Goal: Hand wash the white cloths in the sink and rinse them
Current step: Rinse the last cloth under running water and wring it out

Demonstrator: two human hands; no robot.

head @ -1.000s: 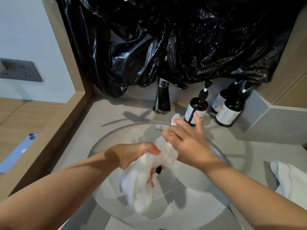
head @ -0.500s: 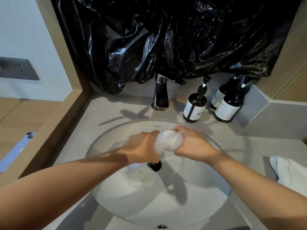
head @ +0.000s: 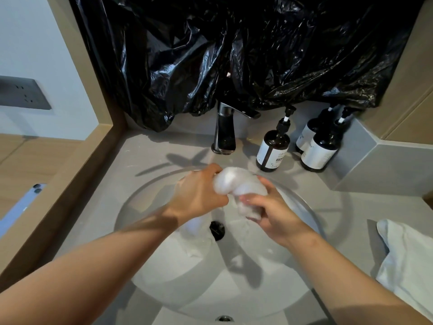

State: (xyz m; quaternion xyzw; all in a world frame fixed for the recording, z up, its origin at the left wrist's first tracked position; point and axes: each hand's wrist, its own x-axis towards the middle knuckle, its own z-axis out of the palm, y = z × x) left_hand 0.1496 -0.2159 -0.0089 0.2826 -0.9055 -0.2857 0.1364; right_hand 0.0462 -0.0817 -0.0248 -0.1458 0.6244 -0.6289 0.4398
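A wet white cloth is bunched up above the round white sink, just in front of the tap. My left hand grips its left end and my right hand grips its right end, fingers curled round it. More of the cloth hangs below my left hand toward the black drain. A second white cloth lies on the counter at the right edge.
A dark tap stands behind the sink under a black plastic sheet. Three brown pump bottles stand at the back right. A phone lies on the wooden ledge at left. A grey counter surrounds the basin.
The cloth, held hanging a second ago, is now bunched tight between both hands. My right hand has dropped lower and turned, twisting its end.
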